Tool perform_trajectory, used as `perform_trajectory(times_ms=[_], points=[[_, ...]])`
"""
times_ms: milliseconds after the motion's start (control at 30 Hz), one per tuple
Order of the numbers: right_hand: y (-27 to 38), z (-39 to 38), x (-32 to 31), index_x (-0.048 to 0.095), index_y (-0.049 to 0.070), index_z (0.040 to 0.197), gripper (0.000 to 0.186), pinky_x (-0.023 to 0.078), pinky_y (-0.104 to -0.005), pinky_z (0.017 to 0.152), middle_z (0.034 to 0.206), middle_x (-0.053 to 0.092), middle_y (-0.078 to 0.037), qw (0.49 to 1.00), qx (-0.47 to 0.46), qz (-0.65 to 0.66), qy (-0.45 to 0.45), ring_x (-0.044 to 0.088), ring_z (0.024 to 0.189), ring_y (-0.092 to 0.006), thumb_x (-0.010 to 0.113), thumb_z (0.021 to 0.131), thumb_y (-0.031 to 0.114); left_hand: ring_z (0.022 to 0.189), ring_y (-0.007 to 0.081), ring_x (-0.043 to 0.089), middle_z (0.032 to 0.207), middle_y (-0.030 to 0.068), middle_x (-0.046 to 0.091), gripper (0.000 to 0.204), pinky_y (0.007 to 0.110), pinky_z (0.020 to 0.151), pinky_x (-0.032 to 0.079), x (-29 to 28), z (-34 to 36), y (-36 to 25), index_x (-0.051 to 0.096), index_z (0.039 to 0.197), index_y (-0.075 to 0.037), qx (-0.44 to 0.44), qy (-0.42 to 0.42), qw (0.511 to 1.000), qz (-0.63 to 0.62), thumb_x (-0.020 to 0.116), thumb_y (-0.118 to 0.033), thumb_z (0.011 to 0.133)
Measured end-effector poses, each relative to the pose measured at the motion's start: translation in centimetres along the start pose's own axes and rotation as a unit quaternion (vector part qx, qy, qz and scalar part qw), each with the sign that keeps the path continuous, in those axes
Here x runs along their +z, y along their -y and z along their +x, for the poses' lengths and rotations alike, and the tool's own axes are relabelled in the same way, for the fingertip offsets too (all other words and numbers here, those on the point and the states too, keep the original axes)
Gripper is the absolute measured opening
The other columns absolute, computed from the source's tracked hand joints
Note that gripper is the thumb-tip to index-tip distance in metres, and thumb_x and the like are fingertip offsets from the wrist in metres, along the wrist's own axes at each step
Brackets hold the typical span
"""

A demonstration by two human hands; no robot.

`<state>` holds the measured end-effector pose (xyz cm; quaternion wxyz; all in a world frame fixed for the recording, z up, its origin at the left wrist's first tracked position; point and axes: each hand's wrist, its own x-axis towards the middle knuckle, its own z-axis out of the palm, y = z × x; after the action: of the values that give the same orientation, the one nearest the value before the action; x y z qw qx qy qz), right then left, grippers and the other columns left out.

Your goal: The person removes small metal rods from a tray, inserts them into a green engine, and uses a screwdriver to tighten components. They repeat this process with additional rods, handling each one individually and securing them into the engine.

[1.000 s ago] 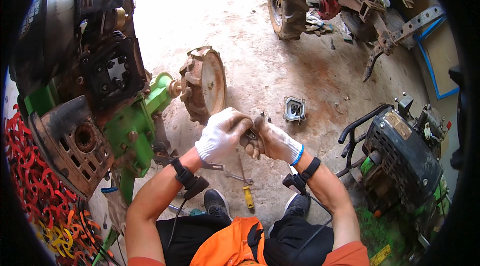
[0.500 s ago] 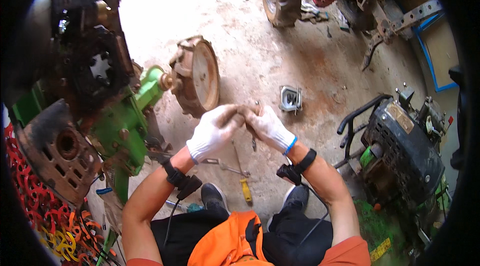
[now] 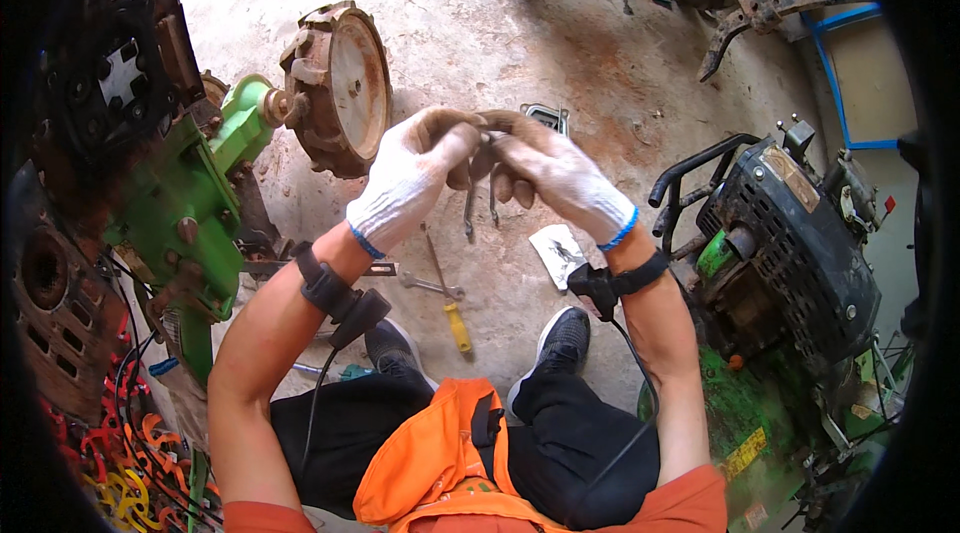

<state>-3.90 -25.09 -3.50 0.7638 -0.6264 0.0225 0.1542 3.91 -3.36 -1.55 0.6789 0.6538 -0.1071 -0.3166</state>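
Note:
My left hand (image 3: 412, 171) and my right hand (image 3: 555, 169), both in white work gloves with dirty fingers, meet above the floor in front of me. The fingertips of both are pinched together around a small thing that I cannot make out. Two slim dark metal tools (image 3: 469, 211) show just below the fingers, seemingly on the floor. Nearer my feet lie a yellow-handled screwdriver (image 3: 457, 326) and a spanner (image 3: 431, 285). A small metal tray (image 3: 545, 117) stands behind my right hand, partly hidden by it.
On the left stands a green machine (image 3: 180, 213) with a lugged wheel (image 3: 345, 88). At the right is a black engine (image 3: 795, 233) with a tubular guard. A white sheet (image 3: 558, 255) lies by my right wrist. Red, orange and yellow curved parts (image 3: 130, 493) are heaped at lower left.
My view has tilted and shifted, so the machines sit differently. Both hands have stayed together, with the right hand's fingers now more curled. The white sheet has come into sight beneath the right wrist.

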Motion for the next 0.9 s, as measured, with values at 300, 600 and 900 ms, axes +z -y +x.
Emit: perform_trajectory(times_ms=[300,600,900], points=[[-7.9,-4.1,-9.1,0.081,0.003,0.123,0.071,0.061,-0.0499,0.101,0.122,0.08,-0.027,0.762,0.246,-0.587,-0.124,0.078,0.112,-0.0446,0.081,0.086,0.064,0.109,0.03,0.08,0.121,0.0199,0.077,0.019,0.047,0.093,0.07,-1.4,0.0,2.2,0.066,0.123,0.002,-0.104,-0.011,0.988,-0.116,0.067,-0.012,0.112],[-16.9,-5.9,-7.3,0.081,0.0,0.104,0.04,0.06,-0.0441,0.086,0.1,0.079,-0.018,0.885,0.247,-0.375,-0.121,0.075,0.096,-0.0329,0.083,0.091,0.038,0.11,0.0287,0.078,0.12,0.0142,0.075,0.018,0.049,0.095,0.067,-1.8,-1.0,4.7,0.064,0.122,-0.002,-0.172,-0.037,0.972,-0.156,0.07,-0.014,0.11],[-6.5,-0.9,0.0,0.075,-0.004,0.115,0.023,0.063,-0.0337,0.085,0.105,0.077,-0.007,0.993,0.015,0.003,-0.117,0.074,0.092,-0.0153,0.079,0.105,0.016,0.092,0.0193,0.077,0.109,0.0122,0.076,0.02,0.037,0.08,0.067,-0.8,-0.9,3.8,0.066,0.118,0.0,-0.154,-0.052,0.986,-0.025,0.071,-0.017,0.11]])
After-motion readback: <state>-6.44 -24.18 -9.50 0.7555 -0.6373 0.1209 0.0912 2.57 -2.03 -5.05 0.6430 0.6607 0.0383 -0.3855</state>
